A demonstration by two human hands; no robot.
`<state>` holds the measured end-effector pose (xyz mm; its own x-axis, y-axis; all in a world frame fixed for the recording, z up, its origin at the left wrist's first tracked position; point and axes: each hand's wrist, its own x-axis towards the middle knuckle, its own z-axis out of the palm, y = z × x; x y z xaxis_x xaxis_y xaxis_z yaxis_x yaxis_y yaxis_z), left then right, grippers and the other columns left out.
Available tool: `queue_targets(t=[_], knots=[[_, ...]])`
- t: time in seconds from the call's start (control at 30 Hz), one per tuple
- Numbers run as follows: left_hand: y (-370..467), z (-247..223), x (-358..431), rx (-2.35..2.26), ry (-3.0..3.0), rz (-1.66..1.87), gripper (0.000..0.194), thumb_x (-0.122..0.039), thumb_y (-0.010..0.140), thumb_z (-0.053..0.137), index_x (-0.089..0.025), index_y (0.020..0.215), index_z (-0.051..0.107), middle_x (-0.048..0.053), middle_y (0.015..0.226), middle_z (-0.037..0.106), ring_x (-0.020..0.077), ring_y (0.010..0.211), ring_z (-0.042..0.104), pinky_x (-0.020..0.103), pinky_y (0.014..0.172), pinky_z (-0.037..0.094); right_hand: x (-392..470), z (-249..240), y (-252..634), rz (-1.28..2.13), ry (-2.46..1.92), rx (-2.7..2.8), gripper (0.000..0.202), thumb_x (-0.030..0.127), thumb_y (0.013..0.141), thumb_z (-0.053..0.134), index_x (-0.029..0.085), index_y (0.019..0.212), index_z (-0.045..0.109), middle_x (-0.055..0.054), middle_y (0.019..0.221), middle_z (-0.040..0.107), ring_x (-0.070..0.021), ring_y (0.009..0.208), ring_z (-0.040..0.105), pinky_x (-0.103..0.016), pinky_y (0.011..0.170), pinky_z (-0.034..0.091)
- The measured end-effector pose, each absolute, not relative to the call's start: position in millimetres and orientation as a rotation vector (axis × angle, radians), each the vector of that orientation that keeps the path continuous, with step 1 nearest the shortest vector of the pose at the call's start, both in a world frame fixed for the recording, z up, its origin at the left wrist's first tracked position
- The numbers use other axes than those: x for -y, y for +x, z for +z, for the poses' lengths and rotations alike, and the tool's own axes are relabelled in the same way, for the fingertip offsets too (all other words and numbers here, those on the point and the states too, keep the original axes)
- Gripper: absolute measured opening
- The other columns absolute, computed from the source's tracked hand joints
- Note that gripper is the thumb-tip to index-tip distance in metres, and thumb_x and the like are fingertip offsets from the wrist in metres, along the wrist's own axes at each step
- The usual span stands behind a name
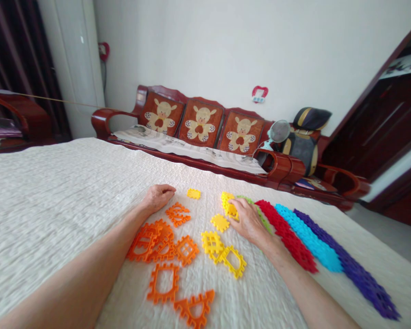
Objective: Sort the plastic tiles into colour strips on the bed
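Observation:
My right hand [248, 220] has its fingers and thumb closed at a yellow interlocking plastic building piece [231, 210], at the near end of a small yellow row. Below its thumb lies a solid yellow piece [220, 222]. My left hand [159, 197] rests on the quilt with fingers curled together, and nothing shows in them. A small yellow rectangular piece [193, 193] lies just right of it. Nearer to me are overlapping orange pieces [160, 240], an orange square frame [163, 283], an orange triangular piece [196, 310] and a yellow oval-holed frame [234, 262].
Right of my right hand run rows of pieces: green [265, 219], partly hidden, red [287, 235], light blue [310, 237] and purple [349, 265]. All lie on a white quilted cover [71, 183]. Beyond its far edge stands a wooden sofa [188, 155] with a small fan [279, 131].

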<state>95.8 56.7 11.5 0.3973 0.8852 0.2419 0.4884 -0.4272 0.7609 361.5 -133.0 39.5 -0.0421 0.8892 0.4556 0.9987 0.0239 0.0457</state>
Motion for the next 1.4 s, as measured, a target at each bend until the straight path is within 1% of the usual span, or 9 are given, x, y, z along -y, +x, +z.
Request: queue_targets(t=[0.27, 0.4, 0.5, 0.73, 0.87, 1.0, 1.07, 1.2, 1.4], knots=[[94.8, 15.5, -53.8, -1.175, 2.076, 0.858, 0.031, -0.032, 0.073, 0.049, -0.020, 0.092, 0.071, 0.001, 0.082, 0.071, 0.0171, 0.078, 0.063, 0.024, 0.073, 0.047, 134.3, 48.6, 361.6, -0.403, -1.942, 1.997, 0.048, 0.021, 0.075, 0.057, 0.018, 0.122, 0.048, -0.011, 0.125, 0.049, -0.0258, 0.116, 0.044, -0.042, 0.097, 0.034], [95.6, 9.3, -59.3, -1.149, 2.070, 0.873, 0.032, -0.034, 0.073, 0.049, -0.020, 0.092, 0.071, 0.001, 0.081, 0.071, 0.0174, 0.078, 0.063, 0.024, 0.073, 0.047, 142.4, 56.8, 347.1, -0.310, -1.873, 2.036, 0.032, 0.016, 0.079, 0.050, 0.017, 0.111, 0.054, -0.010, 0.112, 0.056, -0.0215, 0.105, 0.051, -0.034, 0.091, 0.039], [96.1, 6.0, -62.0, -1.142, 2.065, 0.879, 0.033, -0.035, 0.073, 0.049, -0.020, 0.093, 0.070, 0.001, 0.081, 0.071, 0.0173, 0.079, 0.063, 0.024, 0.073, 0.047, 148.5, 57.6, 331.1, -0.199, -1.889, 2.085, 0.025, 0.022, 0.081, 0.050, 0.018, 0.104, 0.057, -0.008, 0.102, 0.058, -0.0201, 0.097, 0.054, -0.032, 0.086, 0.041], [96.1, 10.9, -57.3, -1.160, 2.066, 0.880, 0.031, -0.033, 0.073, 0.050, -0.020, 0.091, 0.071, 0.001, 0.081, 0.071, 0.0173, 0.079, 0.063, 0.024, 0.073, 0.046, 151.5, 49.4, 311.3, -0.190, -2.097, 2.002, 0.030, 0.039, 0.080, 0.053, 0.016, 0.099, 0.057, -0.011, 0.096, 0.058, -0.0215, 0.089, 0.055, -0.033, 0.080, 0.042], [96.4, 10.9, -57.5, -1.164, 2.070, 0.874, 0.029, -0.032, 0.074, 0.050, -0.021, 0.091, 0.071, 0.001, 0.083, 0.071, 0.0173, 0.080, 0.063, 0.024, 0.074, 0.046, 149.7, 45.7, 310.4, -0.163, -2.104, 1.957, 0.031, 0.038, 0.079, 0.054, 0.016, 0.100, 0.056, -0.011, 0.097, 0.058, -0.0215, 0.091, 0.055, -0.032, 0.081, 0.042], [97.3, 6.0, -61.3, -1.170, 2.053, 0.891, 0.028, -0.032, 0.074, 0.050, -0.022, 0.090, 0.071, 0.000, 0.082, 0.071, 0.0171, 0.080, 0.063, 0.023, 0.074, 0.047, 147.6, 48.1, 318.2, -0.050, -2.103, 1.900, 0.029, 0.032, 0.072, 0.060, 0.018, 0.097, 0.057, -0.008, 0.095, 0.059, -0.0201, 0.087, 0.056, -0.031, 0.078, 0.043], [97.6, 4.1, -62.6, -1.161, 2.052, 0.902, 0.028, -0.032, 0.074, 0.051, -0.022, 0.090, 0.071, 0.000, 0.082, 0.071, 0.0170, 0.080, 0.063, 0.023, 0.074, 0.047, 146.6, 51.8, 327.4, -0.055, -2.074, 1.868, 0.033, 0.027, 0.070, 0.060, 0.018, 0.101, 0.057, -0.007, 0.098, 0.058, -0.0197, 0.088, 0.056, -0.031, 0.079, 0.043], [97.6, 3.3, -63.5, -1.144, 2.059, 0.920, 0.028, -0.033, 0.073, 0.051, -0.022, 0.089, 0.071, 0.000, 0.081, 0.071, 0.0167, 0.079, 0.063, 0.023, 0.073, 0.047, 145.8, 56.0, 349.8, -0.235, -2.038, 1.858, 0.046, 0.025, 0.068, 0.060, 0.016, 0.113, 0.053, -0.010, 0.108, 0.055, -0.0226, 0.099, 0.053, -0.035, 0.087, 0.042], [97.8, 5.3, -62.0, -1.163, 2.067, 0.898, 0.029, -0.033, 0.073, 0.050, -0.022, 0.090, 0.071, 0.000, 0.079, 0.070, 0.0165, 0.076, 0.062, 0.023, 0.070, 0.046, 142.8, 44.2, 367.2, -0.305, -1.991, 1.964, 0.048, 0.023, 0.072, 0.058, 0.014, 0.119, 0.051, -0.012, 0.115, 0.052, -0.0242, 0.110, 0.049, -0.038, 0.097, 0.039]])
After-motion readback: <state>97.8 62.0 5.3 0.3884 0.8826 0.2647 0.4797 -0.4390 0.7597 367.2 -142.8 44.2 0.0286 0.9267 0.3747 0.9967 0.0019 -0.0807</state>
